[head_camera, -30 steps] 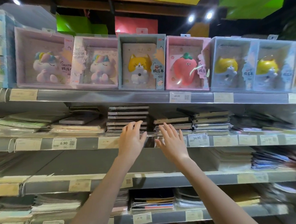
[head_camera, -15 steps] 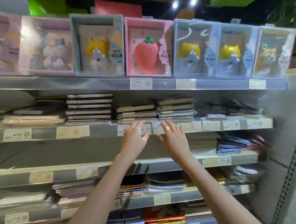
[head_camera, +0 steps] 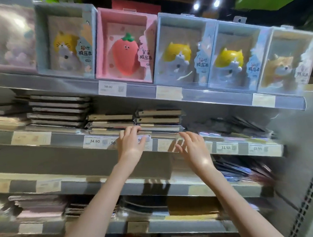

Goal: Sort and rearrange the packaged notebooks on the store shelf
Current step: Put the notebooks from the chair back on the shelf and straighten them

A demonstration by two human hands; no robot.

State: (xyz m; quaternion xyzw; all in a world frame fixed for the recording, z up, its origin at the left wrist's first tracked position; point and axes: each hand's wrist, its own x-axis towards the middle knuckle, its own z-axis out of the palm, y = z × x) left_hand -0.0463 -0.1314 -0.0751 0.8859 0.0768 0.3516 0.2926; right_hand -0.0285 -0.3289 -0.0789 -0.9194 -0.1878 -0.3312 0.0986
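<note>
Both hands are spreading apart along the shelf's front edge (head_camera: 67, 138): the left hand (head_camera: 131, 144) is reaching the notebook stack (head_camera: 158, 122), the right hand (head_camera: 195, 149) is sliding rightward.

Dim store interior, cool cast. Two ceiling spotlights (head_camera: 206, 4) flare at 1 o'clock. Glare washes clear-fronted boxes (head_camera: 237, 57) on top shelf. Finger shadows fall on lower shelf edge (head_camera: 154, 186) at 6 o'clock. Motion blur heavy at 9 o'clock and 3 o'clock edges; centre price tags (head_camera: 94, 141) readable. Wide-angle bend tilts shelves, right upright (head_camera: 312, 192) leans.
</note>
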